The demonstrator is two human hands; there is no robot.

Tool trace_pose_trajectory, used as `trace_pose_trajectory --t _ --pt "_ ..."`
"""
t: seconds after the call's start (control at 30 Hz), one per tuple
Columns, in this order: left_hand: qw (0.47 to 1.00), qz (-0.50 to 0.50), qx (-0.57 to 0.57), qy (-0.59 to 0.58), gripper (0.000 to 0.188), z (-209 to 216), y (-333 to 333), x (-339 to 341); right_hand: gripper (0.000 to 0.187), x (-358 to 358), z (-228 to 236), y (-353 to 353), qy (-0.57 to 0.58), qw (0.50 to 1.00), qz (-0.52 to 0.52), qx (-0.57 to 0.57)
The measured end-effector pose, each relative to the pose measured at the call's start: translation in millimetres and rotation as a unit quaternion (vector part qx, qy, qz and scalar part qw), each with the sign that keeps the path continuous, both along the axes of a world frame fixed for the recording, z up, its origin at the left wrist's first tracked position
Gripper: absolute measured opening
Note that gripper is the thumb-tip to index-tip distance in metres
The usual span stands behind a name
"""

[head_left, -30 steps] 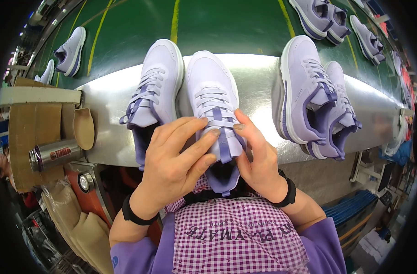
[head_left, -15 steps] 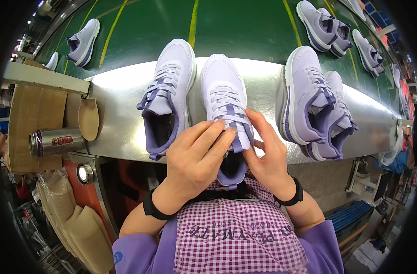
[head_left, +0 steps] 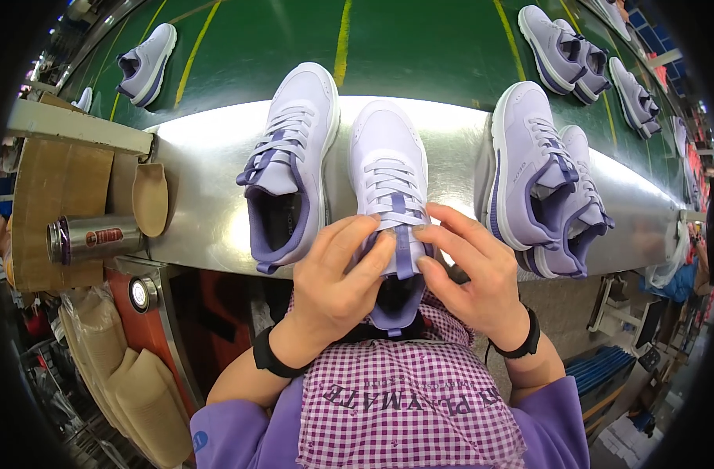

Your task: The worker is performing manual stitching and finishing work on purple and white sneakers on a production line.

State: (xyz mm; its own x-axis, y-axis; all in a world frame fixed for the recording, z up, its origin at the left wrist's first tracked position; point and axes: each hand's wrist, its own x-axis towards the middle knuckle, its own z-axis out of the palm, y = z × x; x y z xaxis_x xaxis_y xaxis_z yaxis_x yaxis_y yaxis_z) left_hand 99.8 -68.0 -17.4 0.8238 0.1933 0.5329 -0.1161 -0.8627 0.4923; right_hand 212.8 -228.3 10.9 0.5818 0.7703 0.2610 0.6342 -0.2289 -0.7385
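A pale lavender sneaker (head_left: 384, 137) stands on the metal bench in front of me, toe pointing away. My left hand (head_left: 333, 273) closes on the left side of its lacing, fingertips at the upper shoelaces (head_left: 394, 187). On the opposite side, my right hand (head_left: 478, 266) pinches at the top lace beside the purple tongue strip (head_left: 404, 250), its thumb against the collar. Lace ends are hidden under my fingers. A matching laced sneaker (head_left: 306, 98) sits just to the left, apart from my hands.
Right of my hands stand two more lavender sneakers (head_left: 521, 117), side by side. Beyond the metal bench (head_left: 208, 156) runs a green belt (head_left: 419, 55) with yellow lines, carrying several shoes. At left are a steel flask (head_left: 99, 238), a tan insole-shaped piece (head_left: 150, 199) and cardboard (head_left: 64, 187).
The middle sneaker has shifted slightly toward me. My left fingertips have drawn back from mid-lacing to its left side, and my right fingers have moved in over the top lace.
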Motion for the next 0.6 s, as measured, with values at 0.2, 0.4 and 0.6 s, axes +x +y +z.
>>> trace_pose_trajectory --t 0.2,0.4,0.6 --pt "0.997 0.023 -0.043 -0.061 0.04 -12.5 -3.4 -2.1 0.023 4.5 5.2 7.7 -0.099 0.995 0.012 -0.019" --pt "0.991 0.02 0.097 -0.091 0.041 -6.9 2.6 -4.1 0.028 12.9 10.2 17.6 -0.156 0.982 0.101 -0.035" --pt "0.997 0.023 0.039 -0.062 0.049 -11.6 -0.6 -8.8 0.027 5.4 -16.6 16.3 -0.262 0.964 0.034 0.033"
